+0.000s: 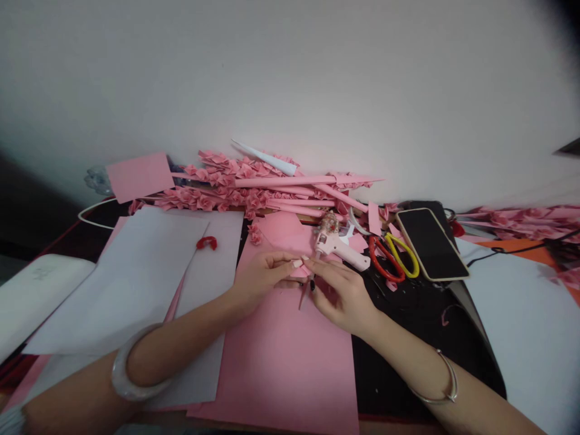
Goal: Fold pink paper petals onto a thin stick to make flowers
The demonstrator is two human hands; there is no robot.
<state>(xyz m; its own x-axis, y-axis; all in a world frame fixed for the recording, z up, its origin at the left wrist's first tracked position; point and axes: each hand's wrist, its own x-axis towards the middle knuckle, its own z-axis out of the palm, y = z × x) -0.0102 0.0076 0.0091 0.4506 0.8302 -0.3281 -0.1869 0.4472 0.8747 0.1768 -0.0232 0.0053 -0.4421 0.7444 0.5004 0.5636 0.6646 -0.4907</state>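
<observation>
A small piece of folded pink paper [299, 270] is pinched between the fingers of my two hands. My left hand [260, 279] grips it from the left, thumb on top. From the right, my right hand [347, 296] closes its fingertips on the same piece. A narrow strip [303, 296] slants down by my right fingers; its kind is unclear. Under both hands lies a large pink paper sheet [290, 362]. Just beyond my right hand, a white glue gun [339, 248] rests on its side.
Red-handled scissors [385, 260], a yellow handle [403, 255] and a phone [432, 244] lie right. White sheets [122, 272] cover the left, with a red-handled tool [206, 243] on them. Pink paper flowers [226, 181] and rolled paper [285, 180] line the wall.
</observation>
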